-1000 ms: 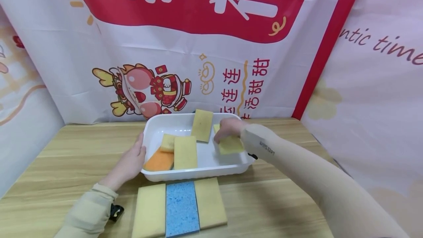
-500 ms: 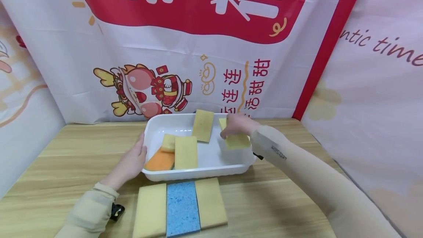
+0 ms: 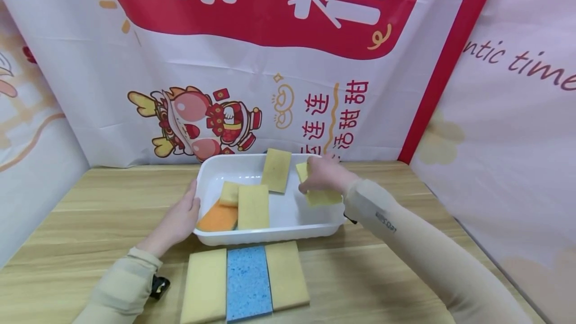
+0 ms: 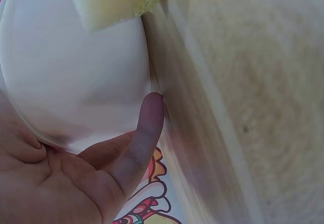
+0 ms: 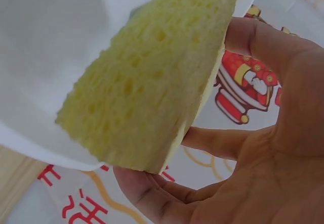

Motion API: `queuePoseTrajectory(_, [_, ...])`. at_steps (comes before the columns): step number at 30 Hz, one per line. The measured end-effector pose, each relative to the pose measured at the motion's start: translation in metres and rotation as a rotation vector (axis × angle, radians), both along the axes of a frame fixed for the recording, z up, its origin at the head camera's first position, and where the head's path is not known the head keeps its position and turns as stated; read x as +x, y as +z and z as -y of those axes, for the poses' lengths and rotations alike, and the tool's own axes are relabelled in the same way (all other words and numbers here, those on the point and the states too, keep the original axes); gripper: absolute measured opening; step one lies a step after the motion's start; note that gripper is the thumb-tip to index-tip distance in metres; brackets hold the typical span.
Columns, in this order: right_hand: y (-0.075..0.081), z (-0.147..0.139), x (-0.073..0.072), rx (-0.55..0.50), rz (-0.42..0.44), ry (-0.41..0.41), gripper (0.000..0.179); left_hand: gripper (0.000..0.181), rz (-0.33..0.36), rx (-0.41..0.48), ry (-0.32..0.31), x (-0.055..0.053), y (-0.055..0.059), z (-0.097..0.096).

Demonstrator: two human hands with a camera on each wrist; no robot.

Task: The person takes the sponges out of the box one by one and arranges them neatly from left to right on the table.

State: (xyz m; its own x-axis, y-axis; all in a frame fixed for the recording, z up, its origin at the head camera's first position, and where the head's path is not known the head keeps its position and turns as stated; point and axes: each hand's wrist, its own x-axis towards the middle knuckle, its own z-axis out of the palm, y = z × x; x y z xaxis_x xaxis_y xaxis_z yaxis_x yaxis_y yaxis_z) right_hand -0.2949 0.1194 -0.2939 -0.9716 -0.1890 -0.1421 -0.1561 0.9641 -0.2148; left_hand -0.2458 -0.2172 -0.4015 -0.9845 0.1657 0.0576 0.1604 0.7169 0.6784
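Observation:
My right hand (image 3: 325, 174) grips a yellow sponge (image 3: 321, 196) by its edges, above the right end of a white plastic tub (image 3: 270, 236). In the right wrist view, the porous face of this sponge (image 5: 136, 87) shows, with fingertips at its edges. My left hand (image 3: 180, 214) rests against the tub's left wall, its fingers lying along the outside; the left wrist view has a finger (image 4: 149, 118) stretched out beside the white wall. Inside the tub are an orange sponge (image 3: 219, 216), a small yellow sponge (image 3: 229, 194), a larger yellow sponge (image 3: 253, 207) and one leaning on the back wall (image 3: 275, 170).
In front of the tub, a yellow sponge (image 3: 204, 284), a blue sponge (image 3: 249, 281) and another yellow sponge (image 3: 286, 276) lie side by side on the wooden table (image 3: 112, 214). A printed cloth (image 3: 270, 54) hangs behind the table.
My right hand has shifted right with the yellow sponge over the tub, mostly in the first half second. The left hand stays at the tub's wall.

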Motion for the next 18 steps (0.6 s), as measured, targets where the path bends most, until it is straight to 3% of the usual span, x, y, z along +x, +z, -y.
queuePoseTrajectory(6, [-0.001, 0.003, 0.011, -0.013, -0.039, 0.000, 0.055, 0.059, -0.001, -0.005, -0.004, 0.000, 0.000, 0.000])
queuePoseTrajectory(18, [0.005, 0.012, 0.042, 0.005, -0.106, 0.014, 0.080, 0.059, 0.000, -0.004, -0.004, 0.000, -0.001, 0.001])
